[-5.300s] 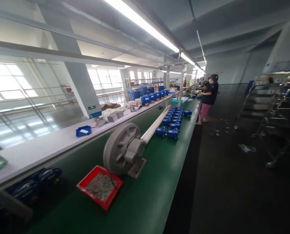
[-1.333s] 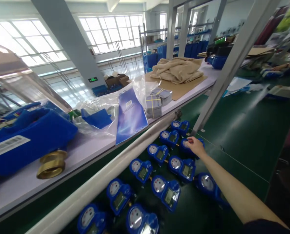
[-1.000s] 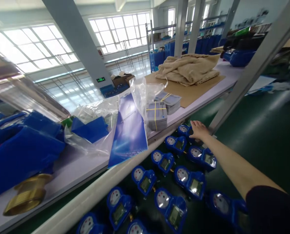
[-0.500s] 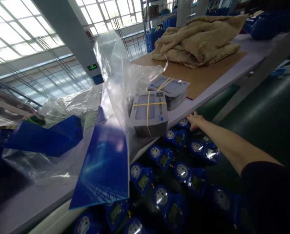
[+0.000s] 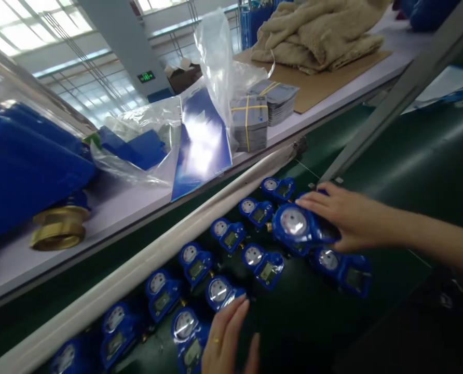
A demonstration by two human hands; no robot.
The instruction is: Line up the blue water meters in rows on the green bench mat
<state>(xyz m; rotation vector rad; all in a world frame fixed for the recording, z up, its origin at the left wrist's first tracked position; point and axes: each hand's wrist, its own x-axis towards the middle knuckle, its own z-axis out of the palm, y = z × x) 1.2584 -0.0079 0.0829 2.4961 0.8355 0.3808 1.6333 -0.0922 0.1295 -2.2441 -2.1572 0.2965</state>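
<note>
One blue meter (image 5: 293,222) hides partly under the right hand (image 5: 354,215).

Glossy plastic meters (image 5: 264,264), shiny metal fitting (image 5: 59,228), smooth pipe (image 5: 149,258), crinkled plastic bag (image 5: 216,57), rough matt cloth (image 5: 313,40)

At three o'clock the right hand (image 5: 358,221) grips a glossy blue, round-dialled plastic meter (image 5: 289,222); at six, the left hand (image 5: 227,345) is spread.

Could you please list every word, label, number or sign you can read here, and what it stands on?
No text can be read.
Green sign on the pillar: too small.
Banded card stack: print too small.
Blue leaflet: any print unreadable.
Blue meters: markings too small.
</note>
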